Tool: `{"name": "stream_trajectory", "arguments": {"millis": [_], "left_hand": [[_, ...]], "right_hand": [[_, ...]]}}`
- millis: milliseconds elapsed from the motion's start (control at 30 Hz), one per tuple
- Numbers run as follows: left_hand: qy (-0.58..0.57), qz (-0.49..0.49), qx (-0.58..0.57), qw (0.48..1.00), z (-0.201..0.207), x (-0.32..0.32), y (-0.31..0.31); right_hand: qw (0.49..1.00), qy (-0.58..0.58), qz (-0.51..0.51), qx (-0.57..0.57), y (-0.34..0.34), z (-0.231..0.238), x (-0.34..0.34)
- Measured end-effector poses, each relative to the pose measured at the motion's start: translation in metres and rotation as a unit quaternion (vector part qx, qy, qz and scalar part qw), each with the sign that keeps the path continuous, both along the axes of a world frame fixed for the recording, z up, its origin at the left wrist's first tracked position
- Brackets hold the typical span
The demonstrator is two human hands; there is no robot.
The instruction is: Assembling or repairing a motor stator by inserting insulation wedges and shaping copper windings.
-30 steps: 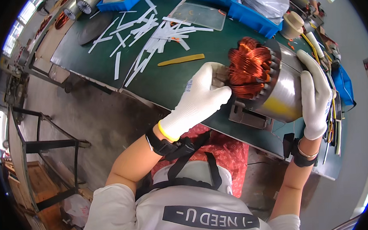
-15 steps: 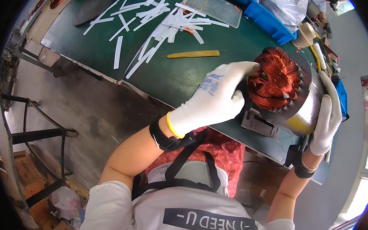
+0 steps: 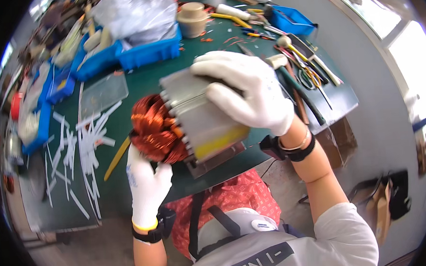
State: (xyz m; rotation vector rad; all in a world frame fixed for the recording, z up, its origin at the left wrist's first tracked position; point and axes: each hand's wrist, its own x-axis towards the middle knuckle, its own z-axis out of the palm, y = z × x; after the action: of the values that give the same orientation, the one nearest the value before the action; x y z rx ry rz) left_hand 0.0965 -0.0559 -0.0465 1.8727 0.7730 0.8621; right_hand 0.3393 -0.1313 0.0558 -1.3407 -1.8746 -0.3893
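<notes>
A: Head view. Where is the work?

B: Near the desk's [image 3: 186, 178] front edge, on its green top. A silver metal cylinder [image 3: 195, 117] lies on its side over a dull grey metal support [image 3: 217, 161]. Bunched, glossy copper-red wire windings [image 3: 154, 129] bulge from its left end, past a row of pale teeth.

A: Hands?

B: Well apart, both in white knit gloves. Right hand [image 3: 249, 89] rests on the cylinder's upper right, fingers spread over the metal. Left hand [image 3: 149, 183] is at the lower left of the windings; fingertips hidden behind the wire, so can't tell whether it grips.

A: Around them?

B: Flat yellow strip [image 3: 117, 159] just left of the windings. Farther left, scattered thin white strips [image 3: 89, 148]. Behind, a blue plastic bin [image 3: 149, 55] under a whitish plastic bag [image 3: 137, 13], beside a beige round spool [image 3: 191, 19]. Right of the right hand, a hammer with a dark green handle [image 3: 302, 97].
</notes>
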Motion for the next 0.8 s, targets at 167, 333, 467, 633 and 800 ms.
{"name": "stream_trajectory", "arguments": {"millis": [167, 333, 467, 633, 800], "left_hand": [[-0.056, -0.022, -0.147, 0.987, 0.008, 0.011, -0.006], [-0.187, -0.012, -0.352, 0.917, 0.009, -0.012, -0.004], [0.04, -0.15, -0.423, 0.893, 0.017, -0.02, 0.03], [-0.15, -0.195, -0.784, 0.57, -0.023, -0.012, 0.047], [0.013, -0.27, -0.39, 0.88, -0.033, -0.018, 0.012]], "right_hand": [[0.996, 0.035, -0.028, 0.076, -0.009, -0.008, 0.005], [0.989, -0.067, -0.076, 0.108, -0.047, 0.009, 0.002], [0.956, 0.022, -0.292, 0.037, -0.105, -0.019, 0.13], [0.74, 0.075, -0.569, -0.351, -0.184, -0.078, 0.278], [0.735, 0.013, -0.544, -0.404, -0.169, -0.094, 0.278]]}}
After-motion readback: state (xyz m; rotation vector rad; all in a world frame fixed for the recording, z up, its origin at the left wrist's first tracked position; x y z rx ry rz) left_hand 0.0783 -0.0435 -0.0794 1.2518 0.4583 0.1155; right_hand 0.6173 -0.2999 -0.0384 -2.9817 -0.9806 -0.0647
